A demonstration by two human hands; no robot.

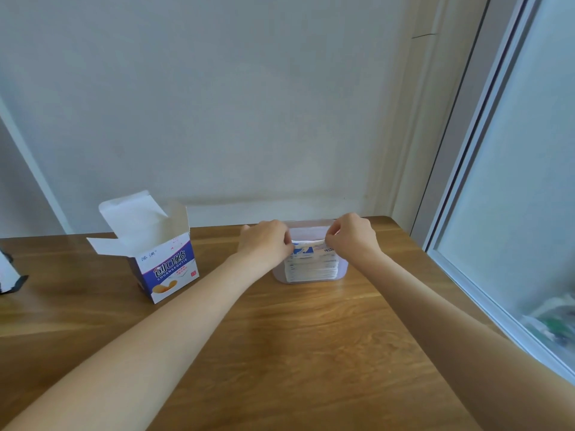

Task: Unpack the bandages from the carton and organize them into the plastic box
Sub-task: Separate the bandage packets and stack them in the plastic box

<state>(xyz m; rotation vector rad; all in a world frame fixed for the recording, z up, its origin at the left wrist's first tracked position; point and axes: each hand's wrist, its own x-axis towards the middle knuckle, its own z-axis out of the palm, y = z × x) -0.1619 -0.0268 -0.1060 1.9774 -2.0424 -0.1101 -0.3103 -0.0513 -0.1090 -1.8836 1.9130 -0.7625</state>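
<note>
Left hand [267, 241], right hand [351, 236] pinch bandages [311, 262] at plastic box [311, 227] rim; carton [161, 259] apart at left

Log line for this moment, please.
left hand + right hand: pinching bandages | bandages: stacked in plastic box | carton: open, upright, left of box

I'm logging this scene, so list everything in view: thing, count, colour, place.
carton: one, blue and white, flaps open, on the table's left part.
plastic box: one, clear, centre of table near the wall.
bandages: a stack, count unclear, white with blue print, inside the plastic box.
table: one, brown wood.
dark object: one, black and white, left edge, cut off.
window: one, frosted, right.
left hand: pinches the stack's left end.
right hand: pinches its right end.
</note>
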